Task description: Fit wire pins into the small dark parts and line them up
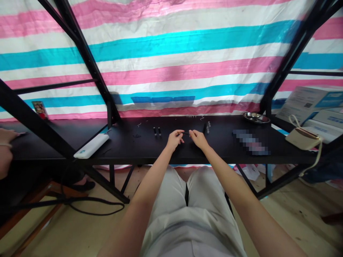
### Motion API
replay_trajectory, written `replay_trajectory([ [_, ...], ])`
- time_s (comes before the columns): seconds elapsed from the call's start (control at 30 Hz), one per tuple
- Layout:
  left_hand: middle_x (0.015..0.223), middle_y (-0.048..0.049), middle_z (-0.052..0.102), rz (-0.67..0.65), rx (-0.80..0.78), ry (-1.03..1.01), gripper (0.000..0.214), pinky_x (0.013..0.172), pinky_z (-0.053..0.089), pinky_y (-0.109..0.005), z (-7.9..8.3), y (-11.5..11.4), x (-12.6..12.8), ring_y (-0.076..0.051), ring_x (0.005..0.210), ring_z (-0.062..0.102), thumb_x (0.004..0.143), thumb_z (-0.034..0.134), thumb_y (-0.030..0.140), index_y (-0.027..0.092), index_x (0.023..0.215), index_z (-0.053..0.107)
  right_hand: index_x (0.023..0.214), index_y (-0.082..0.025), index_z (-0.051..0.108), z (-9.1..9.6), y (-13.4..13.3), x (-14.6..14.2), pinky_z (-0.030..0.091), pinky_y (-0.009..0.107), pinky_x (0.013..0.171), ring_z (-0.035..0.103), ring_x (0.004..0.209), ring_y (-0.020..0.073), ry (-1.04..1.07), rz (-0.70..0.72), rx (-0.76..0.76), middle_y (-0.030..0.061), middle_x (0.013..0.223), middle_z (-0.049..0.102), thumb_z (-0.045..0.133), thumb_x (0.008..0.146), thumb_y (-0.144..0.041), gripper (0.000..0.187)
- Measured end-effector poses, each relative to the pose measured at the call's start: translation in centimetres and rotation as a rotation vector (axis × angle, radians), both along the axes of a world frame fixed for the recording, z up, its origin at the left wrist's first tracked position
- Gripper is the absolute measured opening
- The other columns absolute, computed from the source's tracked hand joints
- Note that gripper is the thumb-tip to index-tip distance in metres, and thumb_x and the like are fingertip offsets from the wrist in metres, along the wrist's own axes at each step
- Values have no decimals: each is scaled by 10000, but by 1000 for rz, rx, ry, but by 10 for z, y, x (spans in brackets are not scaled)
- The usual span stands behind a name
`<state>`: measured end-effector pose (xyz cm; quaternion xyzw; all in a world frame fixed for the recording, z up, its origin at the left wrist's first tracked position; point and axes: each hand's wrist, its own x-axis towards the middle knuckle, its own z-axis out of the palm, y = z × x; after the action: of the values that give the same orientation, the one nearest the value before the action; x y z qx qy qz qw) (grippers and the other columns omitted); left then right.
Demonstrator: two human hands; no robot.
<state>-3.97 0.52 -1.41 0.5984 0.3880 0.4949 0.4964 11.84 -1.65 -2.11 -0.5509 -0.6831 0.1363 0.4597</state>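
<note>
Black and narrow, the bench (134, 151) crosses just beyond the person's light trousers (168, 200), its near edge straight and without any lip that shows. Past that edge, near the middle of the top, the left hand (175, 140) and the right hand (197, 138) face each other, each grip closed at the fingertips on one end of a slim dark piece (185, 133) that spans the small gap between them. Dark against dark, its outline is hard to read, so a slip could easily go unnoticed; should either pinch loosen, the piece might drop, roll toward the lap and go over the edge. Drawing back toward the body looks roomy enough; sideways is tighter. Left of the hands, a pair of black-and-white cylinders (157, 131) sits close together, upright or lying I cannot tell, and a wide sweep could scatter them. Just beyond the right hand, a black tube (205, 128) and a cluster of pale small parts (208, 127) are near enough for the knuckles to bump. Farther off, a metal tray (256, 118) rests well to the right by the back edge, where the striped sheet (184, 43) closes off reach behind the bench.
</note>
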Motion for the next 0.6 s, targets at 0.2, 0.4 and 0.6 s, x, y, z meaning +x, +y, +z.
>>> replay_trajectory([
  [0.2, 865, -60, 649, 15, 5, 23, 179, 352, 312, -141, 0, -1, 1, -19, 385, 513, 788, 561, 179, 114, 952, 591, 606, -201, 516, 0, 1, 0, 370, 222, 596, 506, 557, 119, -7, -11, 30, 1, 569, 550, 325, 865, -550, 475],
  [0.4, 797, -32, 620, 33, 9, 57, 179, 345, 304, -141, 2, -5, 2, -19, 381, 505, 810, 543, 193, 119, 968, 585, 593, -208, 493, 1, 0, -1, 368, 228, 608, 508, 557, 126, -30, -25, 56, 6, 560, 542, 302, 868, -550, 478],
  [0.6, 719, 16, 555, 55, 13, 91, 140, 340, 296, -138, 1, -5, 4, -16, 366, 489, 834, 521, 216, 132, 938, 561, 594, -207, 494, 1, 0, -1, 369, 228, 601, 511, 552, 126, -48, -42, 52, 12, 560, 548, 290, 869, -562, 493],
])
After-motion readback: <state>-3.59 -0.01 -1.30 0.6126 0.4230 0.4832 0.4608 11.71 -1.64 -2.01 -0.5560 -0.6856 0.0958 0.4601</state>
